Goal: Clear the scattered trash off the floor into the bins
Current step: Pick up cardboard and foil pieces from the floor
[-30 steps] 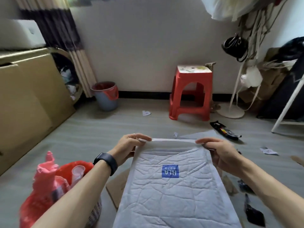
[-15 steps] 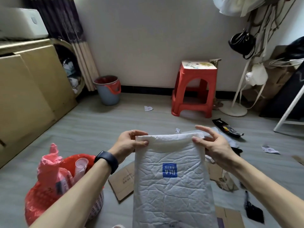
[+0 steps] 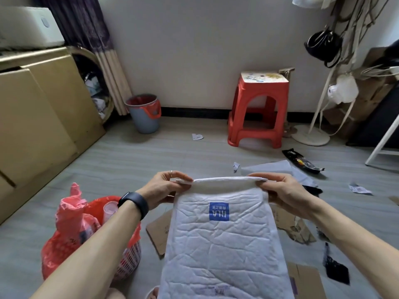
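White padded mailer (image 3: 220, 240): hangs above floor (image 3: 172, 156).
Left grip (image 3: 166, 188): pinches its top-left corner.
Right grip (image 3: 282, 190): pinches its top-right corner.

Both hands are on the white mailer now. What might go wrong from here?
The red-lined basket near the left hand already looks overfull, so the wide white mailer may not fit unfolded and could spill things. Held up by the right hand too, it hides cardboard on the floor, easy to miss.
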